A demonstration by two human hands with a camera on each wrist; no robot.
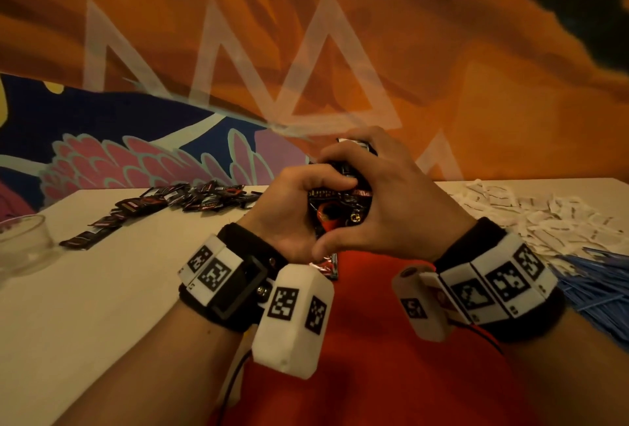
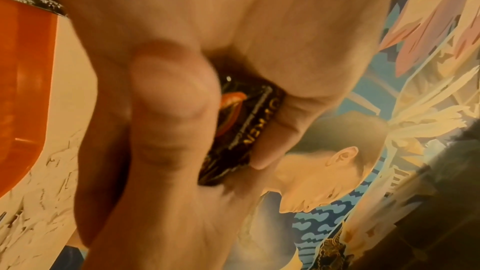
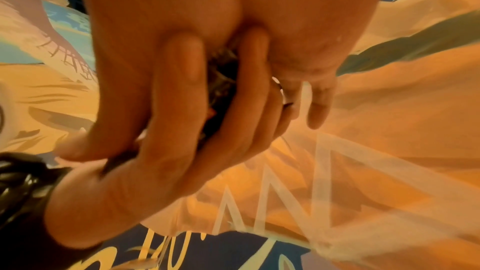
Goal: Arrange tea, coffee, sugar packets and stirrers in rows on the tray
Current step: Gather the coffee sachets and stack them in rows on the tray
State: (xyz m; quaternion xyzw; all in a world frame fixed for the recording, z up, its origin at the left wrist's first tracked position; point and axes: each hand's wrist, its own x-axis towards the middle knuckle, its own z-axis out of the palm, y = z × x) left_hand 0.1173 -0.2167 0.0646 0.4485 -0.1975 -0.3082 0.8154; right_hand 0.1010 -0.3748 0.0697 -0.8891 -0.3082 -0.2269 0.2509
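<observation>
Both hands meet above the red tray (image 1: pixel 374 323) and together grip a bundle of black coffee packets (image 1: pixel 335 207) held upright. My left hand (image 1: pixel 306 194) wraps the bundle from the left, and my right hand (image 1: pixel 381 187) closes over its top and right side. The left wrist view shows the black packets (image 2: pixel 241 130) squeezed between fingers (image 2: pixel 171 110), with the tray (image 2: pixel 23 89) below. In the right wrist view only a dark sliver of the packets (image 3: pixel 221 81) shows between the interlocked fingers (image 3: pixel 179 81). The bundle's lower end sticks out under my palms.
More black packets (image 1: pixel 190 201) lie scattered on the white table (image 1: pixel 102 289) at the far left. A heap of white sugar packets (image 1: pixel 544 218) covers the far right, with blue stirrers (image 1: pixel 595 289) in front of it. A glass bowl (image 1: pixel 20 241) stands at the left edge.
</observation>
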